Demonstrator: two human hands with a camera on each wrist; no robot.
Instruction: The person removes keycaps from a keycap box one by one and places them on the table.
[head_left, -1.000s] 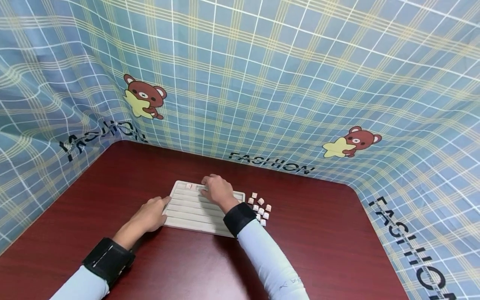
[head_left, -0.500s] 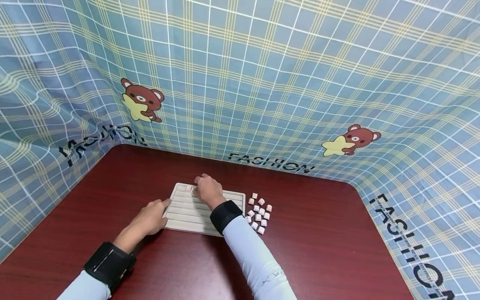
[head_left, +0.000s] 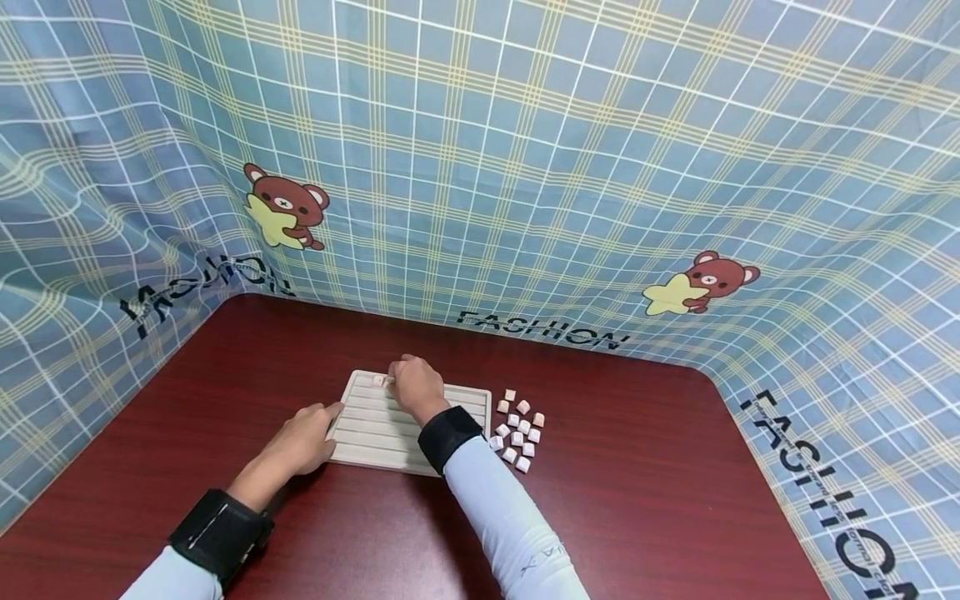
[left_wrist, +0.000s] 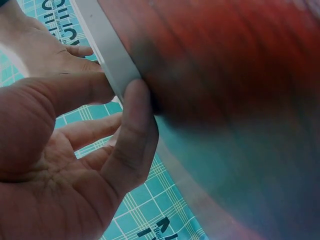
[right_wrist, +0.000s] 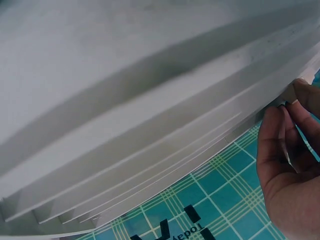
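Observation:
A pale ribbed tray (head_left: 367, 417), crossed by several long grooves, lies on the dark red table. One light keycap (head_left: 378, 381) sits in its top row near the left corner. Just right of that cap, my right hand (head_left: 417, 387) pinches another keycap (right_wrist: 290, 94) between thumb and finger at the top row; the hand partly hides it in the head view. My left hand (head_left: 300, 439) holds the tray's left side, with thumb and forefinger (left_wrist: 134, 107) against the edge. Beside the tray's right side lie several loose white and pinkish keycaps (head_left: 523, 425).
The glossy red table (head_left: 637, 500) extends around the tray on all sides. A blue plaid cloth (head_left: 480, 208) with printed bears hangs behind and at both sides. My right forearm (head_left: 510, 517) crosses over the tray's lower right part.
My right hand has moved left along the top row to beside the first keycap, then stayed there. More loose keycaps show now from behind the right wrist. The left hand holds its place.

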